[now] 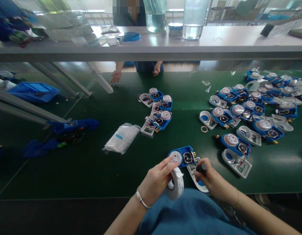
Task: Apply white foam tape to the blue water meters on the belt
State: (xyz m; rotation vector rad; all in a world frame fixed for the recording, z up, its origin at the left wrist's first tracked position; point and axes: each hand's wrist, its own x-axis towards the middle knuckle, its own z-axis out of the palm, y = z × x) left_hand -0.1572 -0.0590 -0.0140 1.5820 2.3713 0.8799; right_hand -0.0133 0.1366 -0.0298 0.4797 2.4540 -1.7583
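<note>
At the far left, a shallow blue plastic tray [33, 93] sits on the green-topped bench [92, 173], beyond slanting pale metal legs. Further right lies a clear plastic bag with white contents [126, 137]; its small teal label [119, 136] is too small to read. Across the bench, a co-worker in dark clothing has one hand [116, 77] with its palm showing and the other [157, 69] with fingers curled. Nearer stand three blue-bodied meters with round white dials [163, 106], grouped together. The person's left forearm rises from the lower edge, slanting up and right, a silver bracelet [142, 198] at the wrist. The left hand [158, 178] is curled around a roll of white tape [178, 188], whose bluish print cannot be made out, while its fingertips reach the dial of a blue open-topped meter housing [188, 156] on the bench before the person. Just beside that housing lies a white plastic cover [202, 188]. The right hand [209, 178], its forearm slanting up and left, grips a dark cylindrical handle [202, 167] over the cover. Further right, many similar blue meters [239, 109] spread across the bench.
</note>
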